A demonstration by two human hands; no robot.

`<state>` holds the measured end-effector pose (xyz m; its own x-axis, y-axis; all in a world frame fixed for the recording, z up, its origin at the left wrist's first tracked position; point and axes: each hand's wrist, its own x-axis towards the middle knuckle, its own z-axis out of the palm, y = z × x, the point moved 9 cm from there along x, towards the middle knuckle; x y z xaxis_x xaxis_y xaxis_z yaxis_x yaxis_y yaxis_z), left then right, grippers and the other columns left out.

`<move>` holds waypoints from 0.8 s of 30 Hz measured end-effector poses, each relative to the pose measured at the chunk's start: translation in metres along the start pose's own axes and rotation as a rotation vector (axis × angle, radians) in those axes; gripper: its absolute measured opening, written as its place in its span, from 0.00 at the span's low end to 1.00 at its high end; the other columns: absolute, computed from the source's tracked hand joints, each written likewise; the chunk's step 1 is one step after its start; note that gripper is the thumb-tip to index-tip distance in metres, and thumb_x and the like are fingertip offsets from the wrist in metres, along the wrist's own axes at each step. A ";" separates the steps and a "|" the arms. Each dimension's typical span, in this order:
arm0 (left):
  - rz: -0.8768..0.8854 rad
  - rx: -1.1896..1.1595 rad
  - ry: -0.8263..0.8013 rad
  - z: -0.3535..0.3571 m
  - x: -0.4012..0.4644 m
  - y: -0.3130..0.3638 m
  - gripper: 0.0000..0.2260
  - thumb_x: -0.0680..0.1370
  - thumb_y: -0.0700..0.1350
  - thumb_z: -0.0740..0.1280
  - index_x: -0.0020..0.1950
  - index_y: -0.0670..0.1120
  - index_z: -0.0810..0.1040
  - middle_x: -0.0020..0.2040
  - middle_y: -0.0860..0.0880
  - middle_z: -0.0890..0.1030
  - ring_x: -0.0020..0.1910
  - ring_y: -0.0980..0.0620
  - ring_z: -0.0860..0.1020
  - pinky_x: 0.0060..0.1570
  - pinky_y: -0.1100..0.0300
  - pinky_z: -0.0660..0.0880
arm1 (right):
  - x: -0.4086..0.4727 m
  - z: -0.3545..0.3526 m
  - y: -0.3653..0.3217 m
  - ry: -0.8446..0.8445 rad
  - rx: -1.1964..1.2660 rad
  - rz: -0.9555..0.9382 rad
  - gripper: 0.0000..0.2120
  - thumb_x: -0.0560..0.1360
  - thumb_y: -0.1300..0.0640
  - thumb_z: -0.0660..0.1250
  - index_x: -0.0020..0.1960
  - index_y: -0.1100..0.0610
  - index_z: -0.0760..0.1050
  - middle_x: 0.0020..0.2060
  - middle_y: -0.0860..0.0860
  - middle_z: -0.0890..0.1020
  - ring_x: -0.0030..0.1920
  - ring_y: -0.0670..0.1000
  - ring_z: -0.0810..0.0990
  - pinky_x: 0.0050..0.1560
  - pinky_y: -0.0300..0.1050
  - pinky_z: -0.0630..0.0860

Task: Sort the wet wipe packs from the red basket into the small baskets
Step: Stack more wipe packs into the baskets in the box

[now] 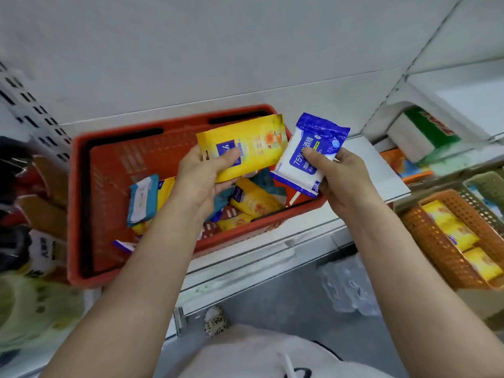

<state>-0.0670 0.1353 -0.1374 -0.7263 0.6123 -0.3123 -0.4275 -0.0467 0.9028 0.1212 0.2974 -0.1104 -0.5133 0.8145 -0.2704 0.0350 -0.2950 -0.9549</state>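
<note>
A red basket [90, 165] stands on a white shelf in front of me and holds several wet wipe packs, yellow ones [253, 199] and a teal one [142, 199]. My left hand [201, 175] grips a yellow pack [253, 143] above the basket's middle. Just to its right, my right hand [338, 175] grips a blue-and-white alcohol wipe pack [308, 156] over the basket's right end. At the right edge sits a small orange basket [431, 238] with several yellow packs [461, 236] in it.
A greenish small basket [488, 186] stands behind the orange one. Boxed goods [428, 132] lie on the right shelf. Dark packaged goods [32, 203] crowd the left side. A perforated shelf upright [30, 110] rises at the back left. Grey floor with plastic wrap [346, 285] lies below.
</note>
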 end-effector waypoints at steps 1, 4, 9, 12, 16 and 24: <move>0.007 0.002 -0.012 0.014 -0.008 -0.001 0.15 0.71 0.38 0.75 0.56 0.48 0.78 0.46 0.51 0.86 0.42 0.51 0.85 0.37 0.58 0.80 | -0.006 -0.015 -0.002 0.011 0.021 -0.004 0.13 0.73 0.59 0.74 0.56 0.59 0.77 0.49 0.53 0.87 0.46 0.52 0.87 0.40 0.44 0.82; 0.030 0.010 -0.056 0.065 -0.032 -0.012 0.19 0.71 0.37 0.75 0.60 0.47 0.77 0.50 0.49 0.85 0.45 0.50 0.85 0.40 0.55 0.81 | -0.026 -0.071 -0.006 0.024 0.062 -0.031 0.15 0.72 0.62 0.74 0.57 0.61 0.77 0.50 0.55 0.86 0.48 0.55 0.86 0.46 0.50 0.83; 0.017 -0.016 -0.154 0.179 -0.088 -0.069 0.13 0.74 0.40 0.73 0.57 0.49 0.77 0.46 0.52 0.85 0.41 0.53 0.83 0.44 0.55 0.80 | -0.074 -0.196 -0.005 0.068 0.052 -0.083 0.17 0.70 0.68 0.75 0.56 0.61 0.78 0.52 0.59 0.85 0.52 0.60 0.84 0.56 0.62 0.80; -0.009 -0.018 -0.183 0.251 -0.127 -0.116 0.11 0.75 0.42 0.72 0.57 0.47 0.78 0.47 0.50 0.85 0.42 0.54 0.83 0.42 0.58 0.79 | -0.109 -0.287 0.002 0.162 0.084 -0.090 0.18 0.68 0.69 0.76 0.57 0.62 0.77 0.51 0.59 0.85 0.51 0.62 0.84 0.52 0.63 0.81; 0.012 0.060 -0.213 0.332 -0.177 -0.172 0.26 0.71 0.43 0.77 0.66 0.47 0.73 0.59 0.44 0.81 0.48 0.49 0.84 0.41 0.53 0.81 | -0.153 -0.401 0.014 0.290 0.116 -0.100 0.11 0.70 0.70 0.73 0.49 0.60 0.78 0.41 0.53 0.87 0.39 0.52 0.87 0.37 0.44 0.82; 0.006 0.296 -0.314 0.452 -0.218 -0.250 0.21 0.65 0.44 0.81 0.52 0.53 0.74 0.45 0.49 0.82 0.39 0.47 0.83 0.31 0.53 0.79 | -0.185 -0.568 0.033 0.538 0.093 -0.034 0.09 0.73 0.64 0.73 0.52 0.58 0.79 0.49 0.57 0.86 0.44 0.54 0.85 0.46 0.48 0.82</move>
<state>0.4412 0.3703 -0.1612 -0.5096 0.8255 -0.2424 -0.2177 0.1489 0.9646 0.7048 0.4204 -0.1618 -0.0008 0.9577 -0.2877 -0.0626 -0.2872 -0.9558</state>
